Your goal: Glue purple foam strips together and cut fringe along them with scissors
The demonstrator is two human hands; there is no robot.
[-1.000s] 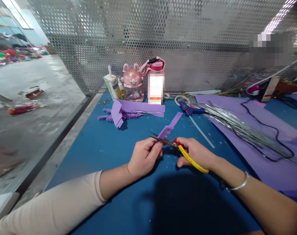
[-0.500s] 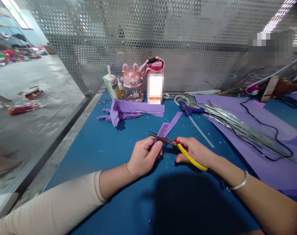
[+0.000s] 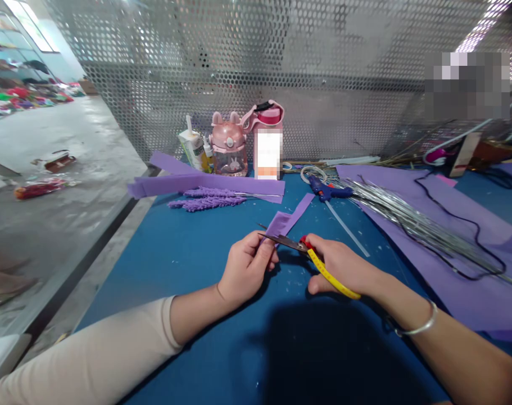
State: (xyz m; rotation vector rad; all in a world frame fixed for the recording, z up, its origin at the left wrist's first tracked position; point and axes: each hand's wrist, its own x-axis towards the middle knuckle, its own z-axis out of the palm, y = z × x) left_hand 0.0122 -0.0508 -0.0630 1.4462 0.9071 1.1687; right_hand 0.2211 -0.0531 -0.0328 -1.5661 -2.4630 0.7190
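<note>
My left hand [image 3: 248, 261] pinches a folded purple paper strip [image 3: 280, 223] between thumb and fingers above the blue table. In my right hand [image 3: 340, 261] are scissors [image 3: 287, 242] with red and yellow handles. Their dark blades are slightly apart and lie across the strip, close to my left thumb and fingertips. The strip's far end points away to the right. Beyond my hands, long purple strips [image 3: 205, 181] lie beside fuzzy purple stems [image 3: 211, 199] that have silvery wires.
A blue glue gun [image 3: 329, 190] lies behind my right hand, with a clear glue stick [image 3: 346, 226] in front. Silver wires [image 3: 407, 219] and a black cord rest on purple sheets [image 3: 483, 298]. A pink bottle [image 3: 229, 149], a carton [image 3: 192, 147] and a perforated metal panel [image 3: 323, 73] stand behind.
The purple strip on the far left of the table, earlier curled upright over the stems, now lies spread out leftward. My right hand has shifted slightly right; the blades remain at the strip.
</note>
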